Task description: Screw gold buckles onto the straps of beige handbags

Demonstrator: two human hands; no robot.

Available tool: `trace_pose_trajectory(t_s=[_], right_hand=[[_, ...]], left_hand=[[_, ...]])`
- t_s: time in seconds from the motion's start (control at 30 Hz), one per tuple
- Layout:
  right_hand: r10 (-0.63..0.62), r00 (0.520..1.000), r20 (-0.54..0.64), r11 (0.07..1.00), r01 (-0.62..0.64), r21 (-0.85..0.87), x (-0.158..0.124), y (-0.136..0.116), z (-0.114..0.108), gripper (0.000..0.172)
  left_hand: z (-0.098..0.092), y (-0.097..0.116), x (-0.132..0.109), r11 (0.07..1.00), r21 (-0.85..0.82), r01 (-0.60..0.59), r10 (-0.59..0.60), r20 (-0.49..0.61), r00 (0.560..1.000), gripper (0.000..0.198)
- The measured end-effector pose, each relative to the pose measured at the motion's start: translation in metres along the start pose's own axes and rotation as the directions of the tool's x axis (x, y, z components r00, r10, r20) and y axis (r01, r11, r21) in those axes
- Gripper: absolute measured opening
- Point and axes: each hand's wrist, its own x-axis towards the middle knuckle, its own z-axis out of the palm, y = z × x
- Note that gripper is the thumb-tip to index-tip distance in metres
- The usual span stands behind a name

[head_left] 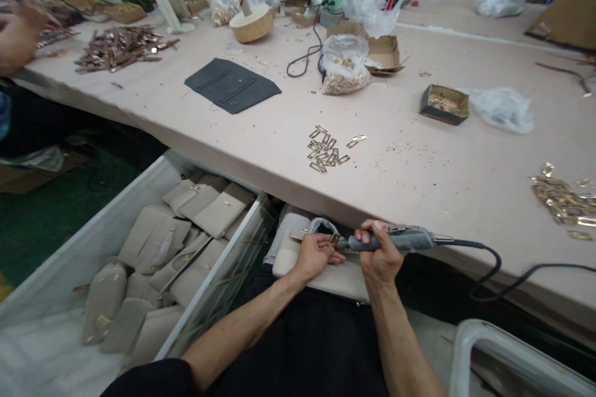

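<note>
My right hand (379, 251) is wrapped round a grey corded electric screwdriver (410, 239), held almost level with its tip pointing left. The tip meets a small gold metal buckle plate (334, 239) pinched in the fingers of my left hand (316, 255). Beneath both hands a cream handbag (342, 279) lies on my lap, against the table's front edge. My left fingers also sit close to a strap or flap of the bag; the exact contact is hidden. On the table ahead lies a loose pile of gold rectangular plates (323, 152).
At left, a white bin (209, 298) holds several cream bags. The table (279, 136) carries a black sheet (233, 85), a bag of small parts (347, 77), a small box of screws (444, 104) and more gold fittings (565, 198). A co-worker's hand (18, 34) is at far left.
</note>
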Motion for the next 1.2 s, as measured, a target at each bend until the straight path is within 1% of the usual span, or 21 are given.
trace_pose_trajectory(t_s=[0.3, 0.53, 0.7, 0.9, 1.1, 1.2], right_hand=[[0.004, 1.0, 0.001, 1.0, -0.004, 0.004, 0.0002, 0.0009, -0.0016, 0.014], [0.019, 1.0, -0.005, 1.0, -0.019, 0.008, 0.0003, 0.0007, -0.0031, 0.015], [-0.001, 1.0, 0.008, 1.0, 0.001, 0.001, 0.0001, 0.0007, -0.0026, 0.014], [-0.03, 0.997, 0.066, 0.999, 0.031, -0.025, -0.001, -0.0008, -0.0004, 0.016], [-0.06, 0.983, 0.172, 0.997, 0.065, -0.029, -0.0044, -0.0001, -0.0011, 0.009], [-0.069, 0.977, 0.2, 0.995, 0.081, -0.052, -0.0063, 0.0023, -0.003, 0.01]], left_hand=[[-0.0001, 0.0001, 0.0001, 1.0, -0.031, -0.003, 0.003, 0.005, 1.0, 0.05], [0.0003, 0.0007, -0.0003, 1.0, -0.022, -0.006, 0.006, -0.003, 1.0, 0.052], [0.0001, 0.0011, -0.0009, 1.0, -0.009, -0.012, 0.012, 0.009, 1.0, 0.055], [-0.0005, 0.0003, 0.0001, 1.0, 0.005, -0.002, 0.002, 0.013, 1.0, 0.05], [-0.0005, 0.001, -0.0003, 1.0, 0.017, 0.001, -0.001, 0.024, 1.0, 0.043], [-0.0002, 0.001, -0.0002, 1.0, 0.013, 0.013, -0.013, 0.016, 1.0, 0.043]])
